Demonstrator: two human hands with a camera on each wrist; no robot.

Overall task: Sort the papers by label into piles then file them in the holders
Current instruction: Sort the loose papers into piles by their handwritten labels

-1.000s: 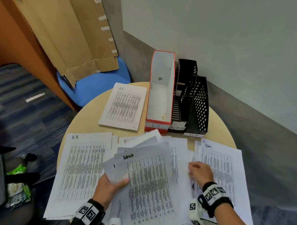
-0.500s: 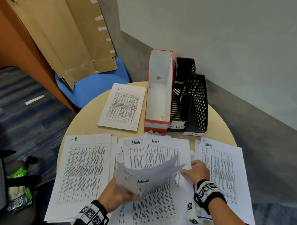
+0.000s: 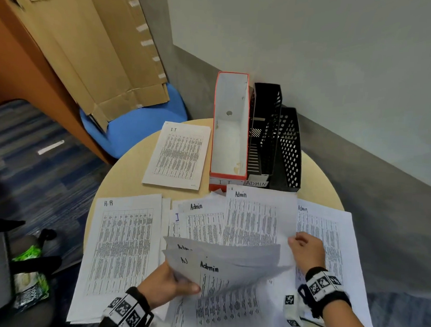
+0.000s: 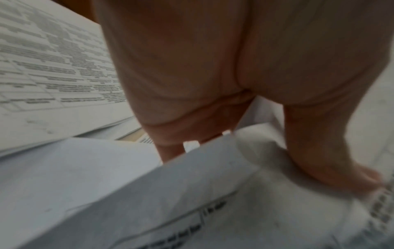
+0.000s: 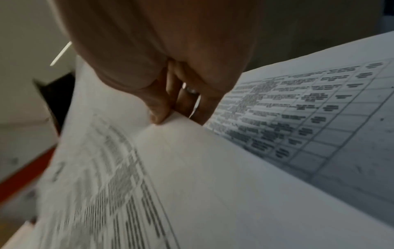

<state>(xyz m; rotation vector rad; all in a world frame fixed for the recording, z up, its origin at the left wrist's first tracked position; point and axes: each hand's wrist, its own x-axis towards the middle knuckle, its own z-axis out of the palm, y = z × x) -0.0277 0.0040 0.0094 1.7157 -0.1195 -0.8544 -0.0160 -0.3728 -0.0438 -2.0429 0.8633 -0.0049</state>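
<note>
On the round table, my left hand (image 3: 177, 284) grips a bent bundle of Admin sheets (image 3: 229, 265) at its left edge, thumb on top; the left wrist view shows the thumb (image 4: 332, 156) pressing the paper. My right hand (image 3: 304, 248) pinches the right edge of a lifted Admin sheet (image 3: 254, 219); its fingertips (image 5: 157, 116) close on the paper edge. An HR pile (image 3: 121, 253) lies at the left, an IT pile (image 3: 177, 156) at the back, an Admin pile (image 3: 329, 237) at the right. Three holders stand behind: red IT holder (image 3: 229, 129), black ADMIN holder (image 3: 262, 130), another black holder (image 3: 289, 151).
A blue chair (image 3: 137, 125) with flattened cardboard (image 3: 103, 47) leaning on it stands behind the table's (image 3: 124, 181) left edge. The grey wall (image 3: 313, 44) runs close behind the holders. A dark seat with a green packet (image 3: 29, 274) sits at the lower left.
The left hand has raised and bent its Admin bundle. The right hand has moved back and right, lifting one Admin sheet by its edge toward the holders.
</note>
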